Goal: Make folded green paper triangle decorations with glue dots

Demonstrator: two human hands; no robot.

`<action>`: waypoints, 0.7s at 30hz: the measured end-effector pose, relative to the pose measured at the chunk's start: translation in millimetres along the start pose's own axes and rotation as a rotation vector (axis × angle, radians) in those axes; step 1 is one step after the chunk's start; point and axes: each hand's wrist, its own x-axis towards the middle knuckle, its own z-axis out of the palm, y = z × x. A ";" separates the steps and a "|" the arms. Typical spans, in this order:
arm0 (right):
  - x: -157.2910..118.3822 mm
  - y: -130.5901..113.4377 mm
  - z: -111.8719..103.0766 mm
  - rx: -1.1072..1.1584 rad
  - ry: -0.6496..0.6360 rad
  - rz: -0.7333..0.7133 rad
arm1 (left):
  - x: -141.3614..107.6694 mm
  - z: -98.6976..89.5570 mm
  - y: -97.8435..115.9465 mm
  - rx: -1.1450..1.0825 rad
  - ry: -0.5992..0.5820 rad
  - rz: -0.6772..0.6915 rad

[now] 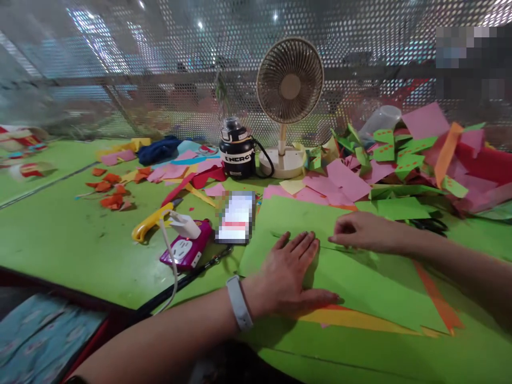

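My left hand lies flat on a green paper sheet, its fingers spread and a pale band around the wrist. To its right, my right hand is closed with the fingers curled, low over the green paper. What it holds, if anything, is hidden. A dark thin line runs across the paper between the two hands; I cannot tell whether it is a cut or an edge. Orange and yellow sheets stick out beneath the green one.
A phone, a purple power strip with a plugged-in charger and a yellow-handled tool lie to the left. Behind stand a black bottle and a fan. Paper scraps pile up at the right; orange scraps lie left.
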 end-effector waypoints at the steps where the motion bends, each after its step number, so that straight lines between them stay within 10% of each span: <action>1: 4.4 -3.4 9.3 0.026 -0.006 -0.003 | 0.3 -0.3 0.3 0.003 -0.001 -0.003; 21: 25.4 5.2 29.8 0.275 -0.156 0.057 | 3.0 -0.6 -5.8 0.029 -0.050 -0.002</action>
